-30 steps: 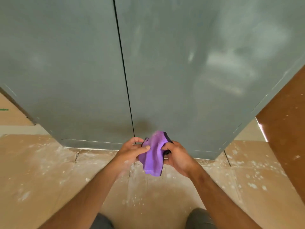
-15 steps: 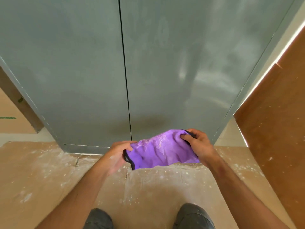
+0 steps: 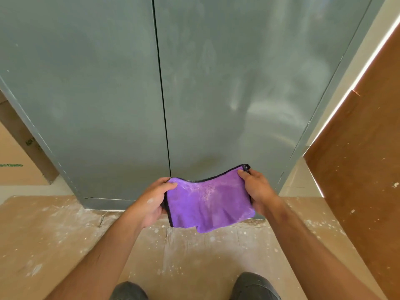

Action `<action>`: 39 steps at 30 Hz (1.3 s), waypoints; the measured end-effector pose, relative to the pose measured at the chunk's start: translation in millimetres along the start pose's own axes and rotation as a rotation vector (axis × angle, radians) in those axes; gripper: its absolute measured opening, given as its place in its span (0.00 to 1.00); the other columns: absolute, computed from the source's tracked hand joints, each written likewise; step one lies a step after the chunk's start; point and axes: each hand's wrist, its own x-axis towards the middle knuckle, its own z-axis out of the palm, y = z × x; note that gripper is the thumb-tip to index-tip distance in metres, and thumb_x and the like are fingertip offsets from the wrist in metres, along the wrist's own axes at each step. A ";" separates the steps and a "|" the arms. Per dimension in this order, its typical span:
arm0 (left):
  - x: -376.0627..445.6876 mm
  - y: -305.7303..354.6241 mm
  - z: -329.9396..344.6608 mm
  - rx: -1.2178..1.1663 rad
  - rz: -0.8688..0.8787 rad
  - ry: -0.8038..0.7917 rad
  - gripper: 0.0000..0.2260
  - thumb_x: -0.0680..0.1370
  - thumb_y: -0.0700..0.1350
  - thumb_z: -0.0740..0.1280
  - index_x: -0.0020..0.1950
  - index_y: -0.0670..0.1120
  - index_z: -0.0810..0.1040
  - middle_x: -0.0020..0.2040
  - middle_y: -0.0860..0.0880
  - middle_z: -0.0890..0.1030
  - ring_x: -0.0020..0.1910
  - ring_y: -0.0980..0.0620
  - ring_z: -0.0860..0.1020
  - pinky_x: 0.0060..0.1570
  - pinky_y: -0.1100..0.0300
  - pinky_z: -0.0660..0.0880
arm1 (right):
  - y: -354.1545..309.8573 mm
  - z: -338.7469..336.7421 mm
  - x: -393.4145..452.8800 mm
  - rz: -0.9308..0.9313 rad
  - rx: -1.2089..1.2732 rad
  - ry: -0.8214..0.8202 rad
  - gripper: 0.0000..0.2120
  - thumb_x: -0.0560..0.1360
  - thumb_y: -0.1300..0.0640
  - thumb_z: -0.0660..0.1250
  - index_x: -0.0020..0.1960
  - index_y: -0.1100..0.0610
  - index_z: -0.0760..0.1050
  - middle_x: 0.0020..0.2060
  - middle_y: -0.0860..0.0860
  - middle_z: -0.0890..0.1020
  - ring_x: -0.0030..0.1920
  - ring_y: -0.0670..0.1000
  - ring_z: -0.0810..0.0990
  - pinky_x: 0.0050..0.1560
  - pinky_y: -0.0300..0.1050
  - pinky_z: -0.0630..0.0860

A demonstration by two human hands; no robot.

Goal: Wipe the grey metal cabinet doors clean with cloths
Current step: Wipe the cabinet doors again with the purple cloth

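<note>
Cloth spread out, ready for the doors.
My left hand (image 3: 151, 202) and right hand (image 3: 256, 191) had pulled the bunched purple cloth (image 3: 207, 202) flat, each gripping an end (dusty face up), near the cabinet doors' (image 3: 216, 94) bottom edge.

purple cloth (image 3: 207, 202), grey cabinet doors (image 3: 97, 94)

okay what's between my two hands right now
The purple cloth, stretched from the left hand to the right hand; each grips one end. The head view shows it, in front of the cabinet doors.

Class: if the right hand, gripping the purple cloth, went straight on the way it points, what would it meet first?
Probably the right cabinet door, low down; the right hand and cloth seem just short of it, though depth is unclear.
</note>
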 end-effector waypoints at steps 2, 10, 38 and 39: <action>-2.1 5.4 9.6 0.034 0.058 -0.013 0.11 0.82 0.37 0.65 0.62 0.46 0.79 0.48 0.46 0.85 0.42 0.48 0.83 0.39 0.56 0.79 | -5.4 8.7 -5.2 -0.035 0.027 0.004 0.10 0.85 0.56 0.64 0.58 0.62 0.79 0.46 0.59 0.86 0.45 0.57 0.85 0.53 0.58 0.83; -39.9 56.0 25.2 -0.017 0.213 -0.274 0.21 0.71 0.40 0.68 0.63 0.49 0.83 0.53 0.47 0.84 0.48 0.49 0.82 0.41 0.57 0.75 | -44.0 6.5 -27.8 -0.170 0.035 -0.105 0.23 0.82 0.43 0.68 0.53 0.65 0.82 0.50 0.64 0.86 0.46 0.58 0.84 0.53 0.56 0.82; -15.5 -16.1 20.8 -0.085 -0.166 -0.325 0.11 0.72 0.47 0.75 0.50 0.44 0.81 0.47 0.40 0.80 0.43 0.42 0.80 0.47 0.50 0.76 | 72.4 16.3 -43.0 0.450 -0.073 -0.593 0.42 0.71 0.25 0.68 0.73 0.52 0.72 0.60 0.62 0.84 0.55 0.62 0.86 0.56 0.50 0.79; -14.1 -15.7 19.3 -0.057 -0.156 -0.323 0.14 0.73 0.48 0.76 0.53 0.43 0.80 0.48 0.39 0.80 0.44 0.41 0.80 0.47 0.50 0.77 | 74.4 19.4 -42.2 0.400 -0.049 -0.558 0.41 0.71 0.29 0.72 0.72 0.55 0.72 0.57 0.60 0.85 0.51 0.59 0.85 0.50 0.47 0.78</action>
